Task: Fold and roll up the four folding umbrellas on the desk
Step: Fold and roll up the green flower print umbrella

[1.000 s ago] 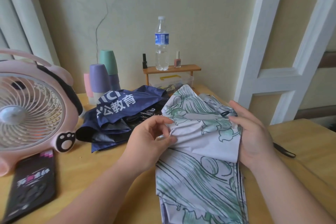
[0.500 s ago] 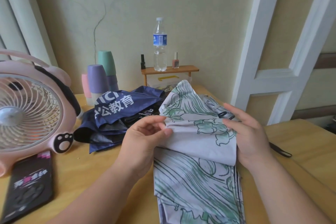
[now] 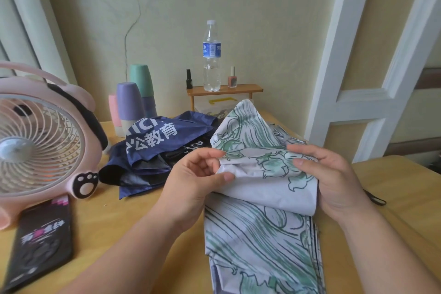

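Note:
A white folding umbrella with green line drawings lies on the wooden desk, running from near me toward the wall. My left hand pinches a fold of its fabric on the left side. My right hand grips the fabric on the right, fingers laid over the top. A navy umbrella with white lettering lies crumpled behind my left hand. A black wrist strap shows right of my right hand.
A pink desk fan stands at the left, with a black pouch in front of it. Stacked plastic cups and a small wooden shelf carrying a water bottle stand by the wall.
Both hands have drawn slightly closer together on the white umbrella's fabric, and the fold between them has shifted a little. The other things have not moved.

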A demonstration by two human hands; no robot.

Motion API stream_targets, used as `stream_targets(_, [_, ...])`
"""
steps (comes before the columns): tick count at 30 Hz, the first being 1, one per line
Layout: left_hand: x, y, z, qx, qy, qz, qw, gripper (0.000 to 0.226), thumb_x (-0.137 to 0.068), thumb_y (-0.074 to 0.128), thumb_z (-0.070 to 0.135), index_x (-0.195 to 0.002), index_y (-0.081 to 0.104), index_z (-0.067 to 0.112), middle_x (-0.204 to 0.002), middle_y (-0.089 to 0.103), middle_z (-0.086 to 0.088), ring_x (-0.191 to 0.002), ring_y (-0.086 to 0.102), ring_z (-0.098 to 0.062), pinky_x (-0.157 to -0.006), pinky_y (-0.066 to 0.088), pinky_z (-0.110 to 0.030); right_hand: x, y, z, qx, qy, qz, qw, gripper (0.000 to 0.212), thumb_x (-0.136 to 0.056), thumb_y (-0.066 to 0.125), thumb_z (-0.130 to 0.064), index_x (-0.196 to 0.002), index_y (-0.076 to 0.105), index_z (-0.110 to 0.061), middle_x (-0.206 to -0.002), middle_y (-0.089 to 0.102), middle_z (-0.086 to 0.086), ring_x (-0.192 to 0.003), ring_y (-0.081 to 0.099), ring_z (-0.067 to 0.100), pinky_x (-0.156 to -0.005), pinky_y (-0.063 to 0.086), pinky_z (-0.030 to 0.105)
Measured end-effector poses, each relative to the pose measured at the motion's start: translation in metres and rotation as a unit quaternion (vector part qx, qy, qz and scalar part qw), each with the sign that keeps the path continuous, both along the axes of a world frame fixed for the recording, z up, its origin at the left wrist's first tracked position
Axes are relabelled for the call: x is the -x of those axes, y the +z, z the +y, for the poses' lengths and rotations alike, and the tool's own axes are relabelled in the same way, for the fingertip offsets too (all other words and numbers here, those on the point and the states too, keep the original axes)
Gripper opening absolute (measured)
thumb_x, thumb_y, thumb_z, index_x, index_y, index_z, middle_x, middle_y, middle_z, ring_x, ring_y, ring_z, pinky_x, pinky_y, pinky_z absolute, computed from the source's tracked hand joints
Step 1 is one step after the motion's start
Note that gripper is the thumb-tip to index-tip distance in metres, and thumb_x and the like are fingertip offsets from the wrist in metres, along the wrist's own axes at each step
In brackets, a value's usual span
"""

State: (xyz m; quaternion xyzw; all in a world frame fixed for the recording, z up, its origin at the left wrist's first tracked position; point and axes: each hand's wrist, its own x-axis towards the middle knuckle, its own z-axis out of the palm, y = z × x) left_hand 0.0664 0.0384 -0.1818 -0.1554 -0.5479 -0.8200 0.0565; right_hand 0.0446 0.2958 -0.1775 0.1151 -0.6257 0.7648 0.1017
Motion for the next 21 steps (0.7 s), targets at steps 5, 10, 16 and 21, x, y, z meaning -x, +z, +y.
stream_targets(5, [0.001,0.001,-0.004,0.017,-0.013,-0.004,1.000,0.054,-0.064,0.078,-0.011,-0.113,0.069,0.009,-0.102,0.069,-0.006,-0.088,0.063,-0.026,-0.080,0.057,-0.032,-0.002,0.001,0.002,-0.058,0.004,0.006,0.998,0.032,-0.069,0.074,-0.013,-0.101,0.081,-0.018,-0.106,0.076,0.018,-0.112,0.067,0.041,-0.107,0.045,0.053])
stream_targets(10, [-0.002,0.010,-0.002,-0.001,0.037,-0.045,0.998,0.065,-0.057,0.095,0.010,-0.117,0.069,0.008,-0.088,0.072,-0.010,-0.081,0.066,-0.022,-0.083,0.050,-0.034,-0.003,0.003,0.001,-0.073,-0.002,0.021,0.997,0.029,-0.064,0.083,-0.014,-0.093,0.083,-0.016,-0.100,0.078,0.016,-0.109,0.069,0.040,-0.104,0.047,0.050])
stream_targets(16, [-0.002,0.014,-0.002,0.068,0.055,-0.050,0.995,0.073,-0.052,0.097,0.016,-0.118,0.067,0.011,-0.079,0.072,-0.011,-0.079,0.066,-0.023,-0.089,0.048,-0.039,0.001,0.002,-0.001,-0.114,-0.071,-0.002,0.991,0.020,-0.072,0.088,-0.028,-0.086,0.082,-0.015,-0.093,0.079,0.011,-0.102,0.072,0.033,-0.103,0.051,0.053])
stream_targets(21, [-0.005,0.012,-0.002,0.103,0.082,-0.031,0.991,0.055,-0.064,0.090,0.009,-0.114,0.067,0.013,-0.079,0.074,-0.010,-0.077,0.065,-0.022,-0.081,0.049,-0.034,-0.005,0.018,0.001,-0.294,-0.255,-0.033,0.921,0.006,-0.088,0.076,-0.021,-0.083,0.078,-0.024,-0.077,0.074,-0.003,-0.088,0.070,0.023,-0.068,0.047,0.029])
